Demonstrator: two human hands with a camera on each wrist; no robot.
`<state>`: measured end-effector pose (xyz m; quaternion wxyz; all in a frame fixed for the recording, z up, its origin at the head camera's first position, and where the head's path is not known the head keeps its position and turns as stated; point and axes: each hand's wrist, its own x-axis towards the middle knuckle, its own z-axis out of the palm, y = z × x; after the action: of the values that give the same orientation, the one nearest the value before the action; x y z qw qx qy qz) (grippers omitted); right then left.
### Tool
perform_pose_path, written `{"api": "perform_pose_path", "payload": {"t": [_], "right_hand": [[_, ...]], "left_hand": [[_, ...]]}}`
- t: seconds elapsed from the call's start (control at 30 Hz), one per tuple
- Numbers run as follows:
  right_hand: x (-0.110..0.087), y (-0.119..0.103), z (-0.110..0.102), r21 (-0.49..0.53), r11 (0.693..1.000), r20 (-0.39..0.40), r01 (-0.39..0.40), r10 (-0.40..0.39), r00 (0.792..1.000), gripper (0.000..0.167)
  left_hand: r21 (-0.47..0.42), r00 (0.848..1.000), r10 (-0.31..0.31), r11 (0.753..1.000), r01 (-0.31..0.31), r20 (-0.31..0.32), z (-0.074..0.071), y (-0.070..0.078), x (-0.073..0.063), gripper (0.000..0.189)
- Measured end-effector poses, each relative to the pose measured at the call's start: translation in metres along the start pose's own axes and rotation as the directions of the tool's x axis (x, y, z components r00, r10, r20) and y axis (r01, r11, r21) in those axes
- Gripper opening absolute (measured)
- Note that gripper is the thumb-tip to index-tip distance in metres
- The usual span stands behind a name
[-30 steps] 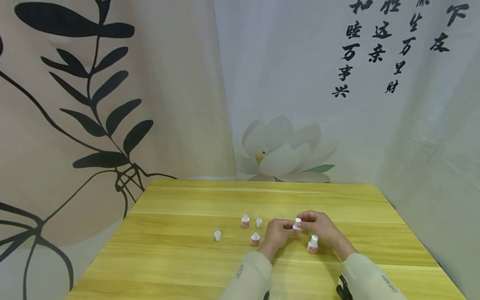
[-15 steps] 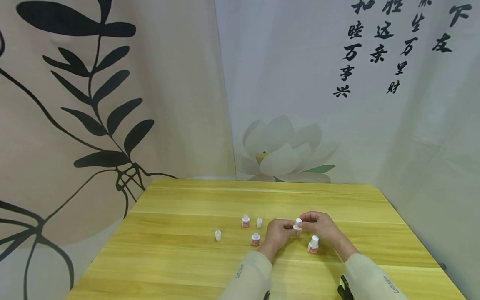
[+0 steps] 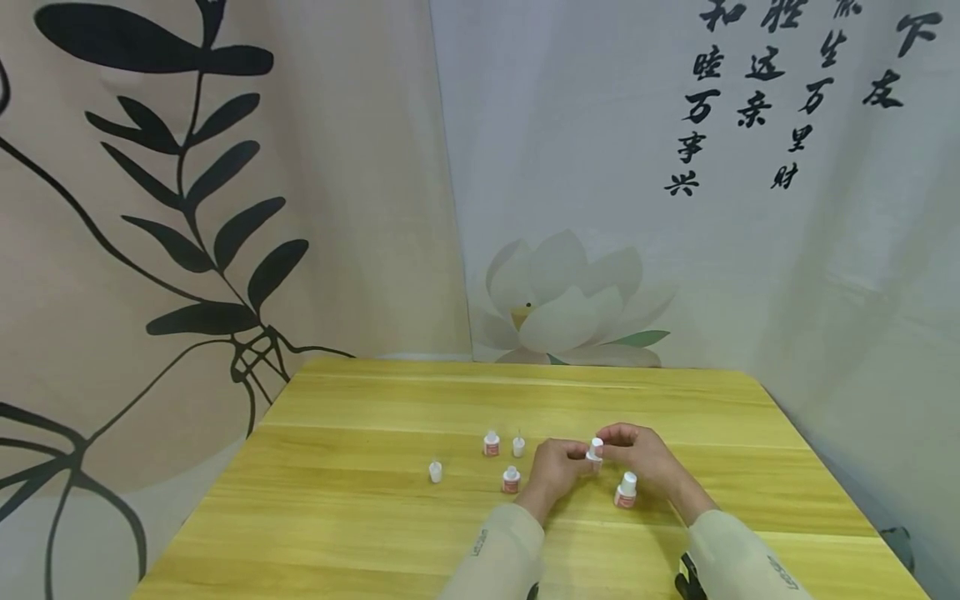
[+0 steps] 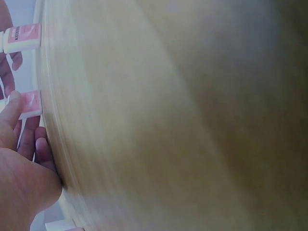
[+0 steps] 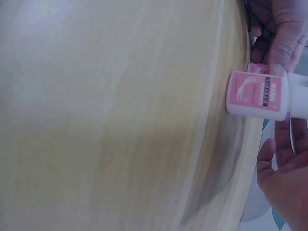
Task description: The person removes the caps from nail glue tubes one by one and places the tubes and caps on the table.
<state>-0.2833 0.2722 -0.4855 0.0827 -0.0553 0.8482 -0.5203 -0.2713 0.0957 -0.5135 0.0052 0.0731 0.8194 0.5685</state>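
Observation:
My left hand (image 3: 557,468) pinches a small nail glue bottle (image 4: 31,103) by its pink-labelled body, close over the table. The fingers of my right hand (image 3: 643,454) are at the white cap (image 3: 597,443) of that same bottle, thumb and forefinger pinching it. Just in front of my right hand stands a second capped bottle (image 3: 626,490), its pink label facing the right wrist camera; there it hides most of the held bottle. To the left of my left hand, two uncapped bottles stand upright, one nearer (image 3: 511,479) and one farther back (image 3: 491,443).
Two loose white caps sit on the wooden table (image 3: 360,517): one cap (image 3: 518,447) beside the farther uncapped bottle with a thin stem pointing up, another cap (image 3: 435,472) farther left. A printed cloth backdrop (image 3: 375,208) hangs behind the table's far edge.
Both hands stay in place at the held bottle, with hardly any visible shift. A dark shape has appeared by the table's right edge.

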Motion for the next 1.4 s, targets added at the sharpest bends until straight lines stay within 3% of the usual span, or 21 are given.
{"api": "perform_pose_path", "payload": {"t": [0.97, 1.4], "right_hand": [[-0.0009, -0.0043, 0.0003, -0.017, 1.0, 0.003, 0.024, -0.024, 1.0, 0.029], [0.0002, -0.0038, 0.001, -0.011, 1.0, -0.015, -0.001, 0.0, 1.0, 0.032]], "left_hand": [[-0.023, 1.0, -0.007, 1.0, 0.007, 0.008, -0.0005, 0.0014, 0.0, 0.009], [-0.033, 1.0, -0.007, 0.999, 0.008, 0.008, -0.0008, 0.0023, 0.0001, 0.009]]}}
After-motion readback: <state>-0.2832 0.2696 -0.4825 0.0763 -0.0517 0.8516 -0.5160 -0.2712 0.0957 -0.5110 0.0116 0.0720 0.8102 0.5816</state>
